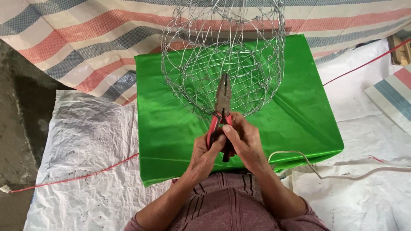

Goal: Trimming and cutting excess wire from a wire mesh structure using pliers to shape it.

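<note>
Both my hands grip a pair of pliers (223,100) with red handles, held upright over a green covered surface (171,128). My left hand (204,153) wraps the left handle and my right hand (245,139) clasps the right one. The grey metal jaws point away from me and reach into the near edge of a round wire mesh basket (222,51), which rests on the green surface. Whether the jaws pinch a wire is too fine to tell.
A striped red, blue and white tarp (85,38) lies at the back. White plastic sheeting (85,171) covers the ground. A thin red cord (72,177) crosses at left, a white cable (342,175) at right. Bare concrete (17,128) at far left.
</note>
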